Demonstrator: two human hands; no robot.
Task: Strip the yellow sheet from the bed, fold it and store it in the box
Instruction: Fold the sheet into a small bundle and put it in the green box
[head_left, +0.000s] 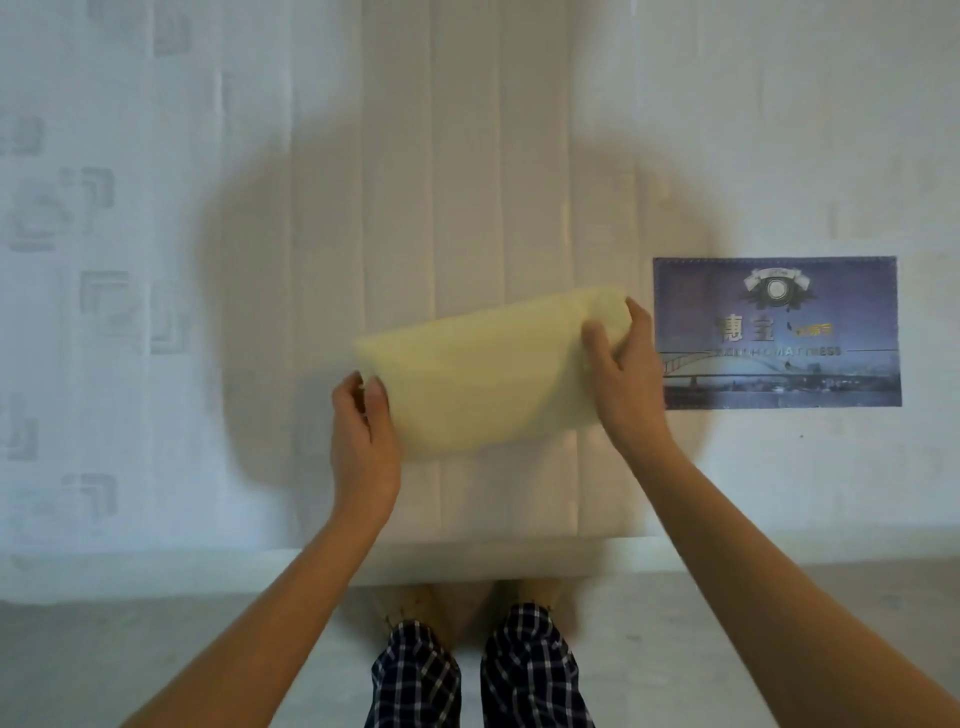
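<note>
Over the near edge of the bare mattress (467, 156), you hold the yellow sheet (483, 374) as a compact folded pad, stretched between your two hands and tilted so that its right end sits farther from you than its left. Your left hand (363, 421) pinches the near left corner, with the thumb and curled fingers closed on the cloth. Your right hand (626, 374) grips the right end, thumb on top and fingers wrapped round the edge, just beside the blue mattress label (776, 332). The pad's lower edge bows in a curve, so it looks slack there, and you cannot tell from this view whether it rests on the mattress or hangs just clear of it. The bed is already stripped and the sheet is down to a small bundle, so you appear to be at the end of the folding step, either making one last fold or squaring up the pad. The storing step is not yet done, and no box shows anywhere in view. Next you probably need to bring the two ends together or press the layers flat, keeping both grips firm so that the folds do not slide apart. Then lift the pad as one piece and turn away from the bed to find the box.
</note>
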